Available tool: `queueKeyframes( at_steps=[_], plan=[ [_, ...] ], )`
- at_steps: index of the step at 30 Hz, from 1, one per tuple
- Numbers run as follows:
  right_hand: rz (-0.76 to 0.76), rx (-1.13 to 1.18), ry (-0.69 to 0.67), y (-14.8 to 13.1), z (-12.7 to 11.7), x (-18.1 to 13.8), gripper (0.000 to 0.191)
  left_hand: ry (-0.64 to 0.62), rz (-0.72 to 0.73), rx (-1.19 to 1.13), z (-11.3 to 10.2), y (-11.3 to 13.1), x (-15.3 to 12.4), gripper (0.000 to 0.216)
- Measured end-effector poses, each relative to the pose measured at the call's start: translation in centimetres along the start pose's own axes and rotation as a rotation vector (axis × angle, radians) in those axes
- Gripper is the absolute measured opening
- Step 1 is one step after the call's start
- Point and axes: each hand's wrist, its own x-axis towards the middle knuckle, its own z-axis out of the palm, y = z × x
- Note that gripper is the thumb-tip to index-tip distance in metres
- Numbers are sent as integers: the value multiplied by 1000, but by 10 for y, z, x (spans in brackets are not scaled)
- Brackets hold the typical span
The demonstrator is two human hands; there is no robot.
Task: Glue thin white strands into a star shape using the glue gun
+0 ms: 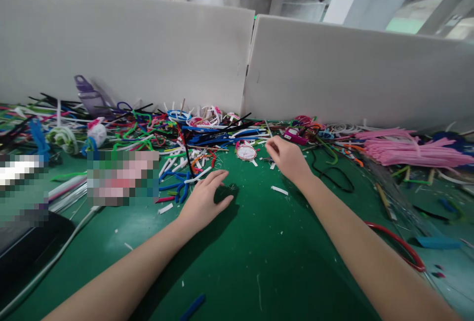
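Observation:
My left hand (204, 201) is over the green table, thumb apart from the fingers, holding nothing. Just left of it lie short blue pipe cleaner pieces (180, 186) and small white cut pieces. Further forward, my right hand (288, 157) has its fingers pinched together. A thin pale strip (268, 127) shows just above those fingertips; whether it is held I cannot tell. Left of the right hand lies a round white piece with a reddish rim (246, 152). A short white strip (279, 190) rests on the table below that hand.
Tangled coloured pipe cleaners (222, 133) line the white partition (148, 49). A purple bottle (91, 96) stands back left. At right are a pink pipe cleaner bundle (414, 148) and a red-handled tool (400, 242). A white cable (55, 261) crosses the left side.

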Motion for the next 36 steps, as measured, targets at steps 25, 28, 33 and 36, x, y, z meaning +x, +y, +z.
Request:
queueKeyframes(
  at_steps=[25, 28, 33, 36],
  plan=[
    [63, 200, -214, -32, 26, -78, 18, 28, 5, 35, 1, 0, -1, 49],
    [28, 187, -242, -35, 27, -80, 18, 31, 13, 44, 0, 1, 0, 48],
    [12, 187, -237, -35, 28, -80, 17, 22, 11, 54, 0, 2, 0, 49],
    [-7, 204, -224, -36, 30, -80, 16, 21, 14, 48, 1, 1, 0, 49]
  ],
)
